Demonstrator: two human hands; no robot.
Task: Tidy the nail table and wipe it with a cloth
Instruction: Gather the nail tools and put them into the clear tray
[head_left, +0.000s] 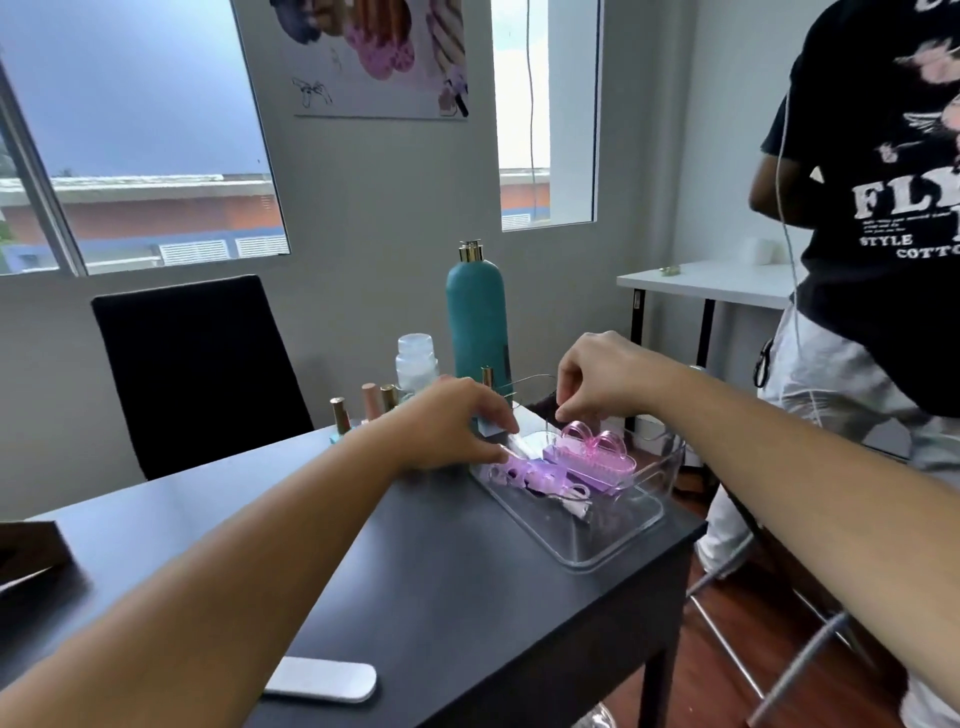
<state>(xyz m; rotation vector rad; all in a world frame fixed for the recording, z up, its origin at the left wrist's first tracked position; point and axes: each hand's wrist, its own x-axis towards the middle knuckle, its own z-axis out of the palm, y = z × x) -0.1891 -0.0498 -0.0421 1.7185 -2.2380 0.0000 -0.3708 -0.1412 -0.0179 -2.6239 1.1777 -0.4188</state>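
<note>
Dark bench (415, 571) carries a clear tray (613, 545) at its far right, holding a pink brush (597, 457) and purple tools (524, 475). The left hand (452, 426) touches the tools and the right hand (602, 379) curls above the brush; whether either grips, I cannot tell. The tray looks light, stiff and slippery, so it is probably best held by both long rims.

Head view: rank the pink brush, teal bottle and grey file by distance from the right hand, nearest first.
1. The pink brush, in the clear tray, directly beneath the right hand.
2. The teal bottle, standing behind, to the hand's left.
3. The grey file, at the near edge of the table, far left.
</note>
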